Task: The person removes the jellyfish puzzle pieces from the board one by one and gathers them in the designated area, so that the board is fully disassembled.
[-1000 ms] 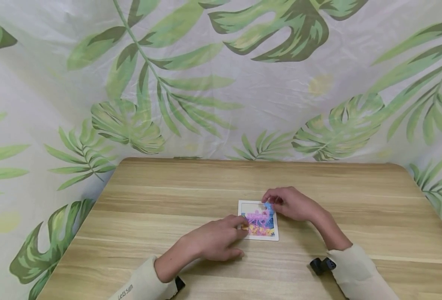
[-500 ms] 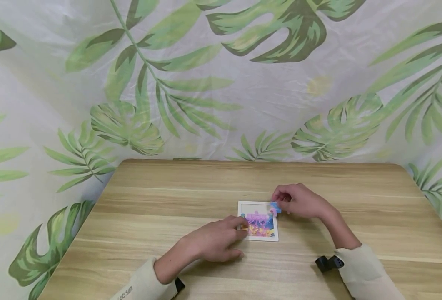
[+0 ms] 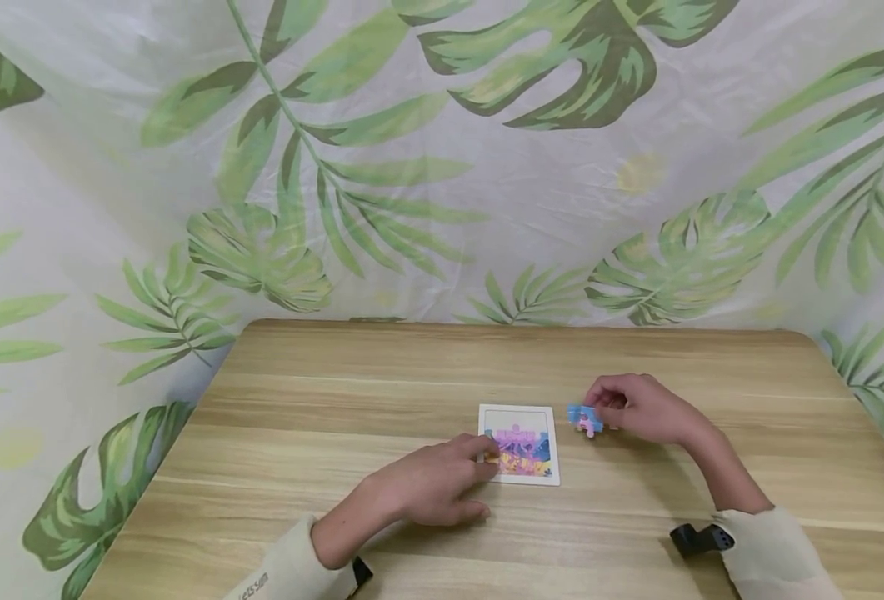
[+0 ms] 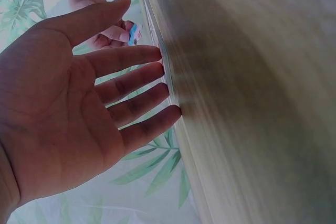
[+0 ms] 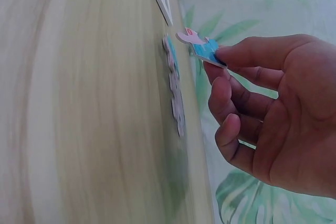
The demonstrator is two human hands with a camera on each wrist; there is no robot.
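Observation:
A small jigsaw puzzle (image 3: 515, 419) in a white-bordered tray lies flat on the table. Pink, blue and yellow pieces fill its lower part, while the upper part shows bare backing. On its left edge rest the fingertips of my left hand (image 3: 436, 479), whose fingers are extended in the left wrist view. To the right of the tray, my right hand (image 3: 647, 410) pinches a blue and pink puzzle piece (image 5: 206, 51) between thumb and index finger. Below that piece, joined or adjoining puzzle pieces (image 5: 175, 85) lie on the table; their printed side is mostly hidden.
The wood-grain table (image 3: 337, 375) ends at a leaf-print cloth backdrop (image 3: 412, 208). Black wrist devices (image 3: 700, 539) sit at the cuffs of both light sleeves.
My right hand has carried the puzzle piece rightward, from over the tray's upper right corner to beside the tray. My left hand has stayed at the left edge.

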